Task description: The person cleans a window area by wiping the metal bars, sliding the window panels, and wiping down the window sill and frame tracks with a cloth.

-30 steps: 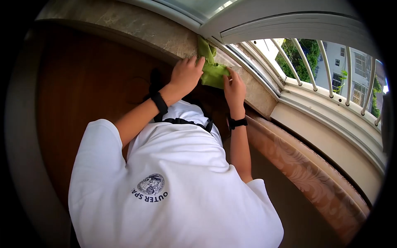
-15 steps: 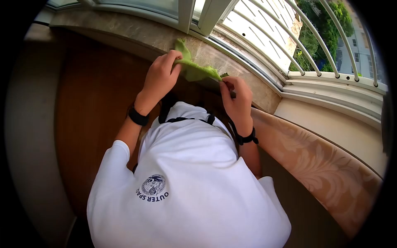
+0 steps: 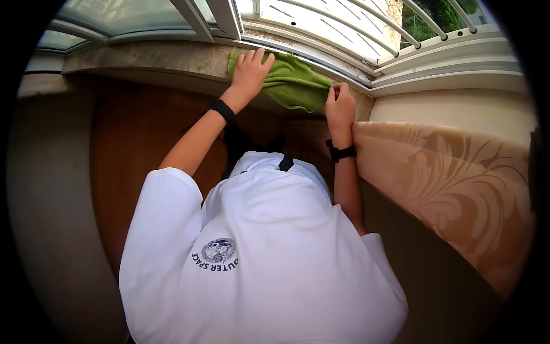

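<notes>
A green cloth, wrinkled and spread out, lies across the stone windowsill, with its lower part draping over the front edge. On its left end rests my left hand, palm down with the fingers somewhat apart. My right hand pinches the right corner of the cloth between thumb and fingers, close to the sill's right end. Both wrists wear black bands.
Behind the sill runs a window frame with an open gap and white bars outside. A beige patterned curtain hangs to the right. A brown wooden surface lies below the sill on the left.
The cloth has gone from bunched and stretched between my pinching fingers to spread over the sill. My left hand has flattened onto it, while my right hand still pinches its corner.
</notes>
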`<action>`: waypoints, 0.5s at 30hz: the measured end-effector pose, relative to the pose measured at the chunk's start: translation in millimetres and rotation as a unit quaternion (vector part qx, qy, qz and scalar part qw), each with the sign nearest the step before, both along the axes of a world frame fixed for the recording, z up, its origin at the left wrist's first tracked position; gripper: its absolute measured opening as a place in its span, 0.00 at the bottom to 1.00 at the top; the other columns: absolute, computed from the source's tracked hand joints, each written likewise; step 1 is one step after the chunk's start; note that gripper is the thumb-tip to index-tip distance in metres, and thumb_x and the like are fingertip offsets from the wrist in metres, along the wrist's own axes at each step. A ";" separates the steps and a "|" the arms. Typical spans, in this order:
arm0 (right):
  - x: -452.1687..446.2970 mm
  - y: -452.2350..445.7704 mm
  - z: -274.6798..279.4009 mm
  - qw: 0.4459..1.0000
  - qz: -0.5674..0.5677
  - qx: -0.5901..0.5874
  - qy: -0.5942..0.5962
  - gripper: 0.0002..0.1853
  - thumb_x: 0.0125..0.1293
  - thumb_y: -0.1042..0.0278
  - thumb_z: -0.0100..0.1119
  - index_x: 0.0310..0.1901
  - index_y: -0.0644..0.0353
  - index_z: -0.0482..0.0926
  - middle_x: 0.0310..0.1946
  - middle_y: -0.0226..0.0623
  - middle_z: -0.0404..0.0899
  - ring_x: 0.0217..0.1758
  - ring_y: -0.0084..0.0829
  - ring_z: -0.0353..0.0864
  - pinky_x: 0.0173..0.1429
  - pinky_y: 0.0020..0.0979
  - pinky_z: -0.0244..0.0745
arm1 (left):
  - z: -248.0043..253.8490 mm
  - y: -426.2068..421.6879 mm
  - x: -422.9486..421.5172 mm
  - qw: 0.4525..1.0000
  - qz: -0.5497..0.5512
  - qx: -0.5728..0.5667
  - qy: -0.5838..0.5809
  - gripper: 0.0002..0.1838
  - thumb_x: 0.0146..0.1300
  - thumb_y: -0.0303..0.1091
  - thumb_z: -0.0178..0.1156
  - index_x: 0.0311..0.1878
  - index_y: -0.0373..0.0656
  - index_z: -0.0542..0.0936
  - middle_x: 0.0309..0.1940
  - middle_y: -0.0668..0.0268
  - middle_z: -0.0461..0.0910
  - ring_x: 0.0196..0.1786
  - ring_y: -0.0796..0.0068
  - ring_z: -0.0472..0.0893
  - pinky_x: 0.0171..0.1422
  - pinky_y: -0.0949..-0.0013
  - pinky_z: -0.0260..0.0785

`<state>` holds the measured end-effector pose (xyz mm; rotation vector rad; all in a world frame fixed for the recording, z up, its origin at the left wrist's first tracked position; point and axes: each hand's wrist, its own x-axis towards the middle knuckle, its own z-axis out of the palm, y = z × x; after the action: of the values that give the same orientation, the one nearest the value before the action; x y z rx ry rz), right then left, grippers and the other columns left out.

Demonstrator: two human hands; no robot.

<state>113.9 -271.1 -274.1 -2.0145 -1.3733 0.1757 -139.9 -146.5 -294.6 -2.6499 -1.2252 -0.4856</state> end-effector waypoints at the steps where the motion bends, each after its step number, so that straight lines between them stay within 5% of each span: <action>1: 9.2 -3.8 -6.4 0.999 -0.029 -0.023 -0.010 0.06 0.73 0.72 0.63 0.48 0.61 0.82 0.33 0.45 0.86 0.35 0.52 0.85 0.42 0.51 0.78 | -7.0 -19.7 9.8 1.000 -0.002 -0.017 -0.009 0.27 0.64 0.24 0.63 0.68 0.48 0.79 0.62 0.58 0.78 0.63 0.57 0.77 0.66 0.54 0.67; 4: 19.8 -20.1 -6.0 0.998 -0.012 0.065 -0.004 0.09 0.72 0.70 0.64 0.51 0.61 0.82 0.38 0.46 0.84 0.41 0.52 0.83 0.47 0.48 0.78 | -16.4 -72.0 29.3 0.996 0.009 -0.081 -0.030 0.26 0.64 0.27 0.63 0.67 0.45 0.79 0.64 0.54 0.77 0.67 0.52 0.75 0.71 0.51 0.68; 8: -2.3 -30.3 -10.8 0.983 0.165 0.052 -0.064 0.13 0.68 0.69 0.66 0.52 0.62 0.83 0.43 0.44 0.83 0.49 0.48 0.82 0.55 0.47 0.77 | -17.4 -91.5 41.8 0.988 0.010 -0.117 -0.100 0.26 0.67 0.35 0.63 0.69 0.44 0.78 0.70 0.49 0.74 0.76 0.45 0.70 0.80 0.45 0.63; 13: -29.2 -38.7 -26.6 0.977 0.147 -0.003 -0.155 0.24 0.69 0.63 0.66 0.66 0.55 0.82 0.68 0.48 0.75 0.74 0.50 0.71 0.80 0.58 0.62 | -20.3 -67.2 26.1 0.979 0.010 -0.171 -0.109 0.27 0.76 0.41 0.58 0.76 0.51 0.75 0.80 0.55 0.67 0.84 0.47 0.61 0.85 0.43 0.55; 15: -33.8 -29.8 -24.6 0.970 0.131 -0.006 -0.205 0.25 0.69 0.63 0.66 0.67 0.56 0.81 0.69 0.49 0.75 0.76 0.50 0.70 0.80 0.59 0.62 | -24.3 -60.0 20.8 0.985 0.028 -0.151 -0.082 0.28 0.79 0.43 0.56 0.79 0.55 0.71 0.82 0.58 0.65 0.84 0.49 0.60 0.86 0.41 0.51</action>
<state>80.0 -300.9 -298.7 -1.9412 -1.9002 -0.1249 -119.1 -206.5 -318.9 -2.8586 -1.5285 -0.5576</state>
